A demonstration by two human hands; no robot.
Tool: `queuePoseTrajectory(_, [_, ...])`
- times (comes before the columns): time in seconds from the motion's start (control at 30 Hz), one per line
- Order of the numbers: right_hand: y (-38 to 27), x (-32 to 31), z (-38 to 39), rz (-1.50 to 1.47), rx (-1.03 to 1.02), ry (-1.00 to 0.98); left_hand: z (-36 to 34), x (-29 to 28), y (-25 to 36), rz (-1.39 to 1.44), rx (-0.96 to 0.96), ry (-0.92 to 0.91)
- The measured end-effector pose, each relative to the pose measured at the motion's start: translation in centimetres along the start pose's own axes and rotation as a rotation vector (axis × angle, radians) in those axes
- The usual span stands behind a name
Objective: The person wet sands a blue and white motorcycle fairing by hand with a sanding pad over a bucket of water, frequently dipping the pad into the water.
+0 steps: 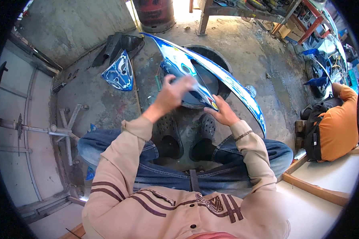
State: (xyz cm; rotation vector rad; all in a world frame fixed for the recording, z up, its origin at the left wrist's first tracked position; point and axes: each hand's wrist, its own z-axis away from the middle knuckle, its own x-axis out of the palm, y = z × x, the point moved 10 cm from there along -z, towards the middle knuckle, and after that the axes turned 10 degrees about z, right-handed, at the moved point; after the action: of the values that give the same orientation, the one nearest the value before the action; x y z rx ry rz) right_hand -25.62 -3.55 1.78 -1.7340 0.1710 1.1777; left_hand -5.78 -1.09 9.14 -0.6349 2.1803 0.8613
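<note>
A long, curved blue-and-white body panel (227, 81), which looks like a motorcycle fairing, lies slanted in front of me above a dark round tub (221, 55). My right hand (223, 112) grips the panel's near end, thumb on top, next to a small yellow and red patch. My left hand (174, 93) is on the panel's left part, its fingers bent and smeared by motion. Whether anything is under those fingers, I cannot tell. The panel and my hands hide part of the tub.
On the floor at left lie a blue-and-white panel (119, 73) and a black molded part (121, 46). A metal stand (66, 127) is further left. A dark red drum (154, 14) and a workbench (243, 15) stand at the back. A person in orange (339, 123) sits at right.
</note>
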Motion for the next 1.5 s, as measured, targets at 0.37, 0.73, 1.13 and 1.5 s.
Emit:
queuePoseTrajectory(0.37, [2.3, 0.6, 0.5, -0.028, -0.145, 0.136, 0.7, 5.0, 6.7, 0.111, 0.146, -0.093])
queuePoseTrajectory(0.73, [0.0, 0.3, -0.3, -0.057, -0.062, 0.037, 1.2, 4.3, 5.3, 0.082, 0.009, 0.083])
queuePoseTrajectory(1.13, [0.0, 0.2, -0.1, -0.006, 0.02, -0.001, 1.7, 1.2, 1.3, -0.043, -0.106, 0.152])
queuePoseTrajectory(1.5, [-0.9, 0.1, -0.7, -0.024, -0.014, 0.024, 1.6, -4.5, -6.9, -0.259, -0.332, 0.383])
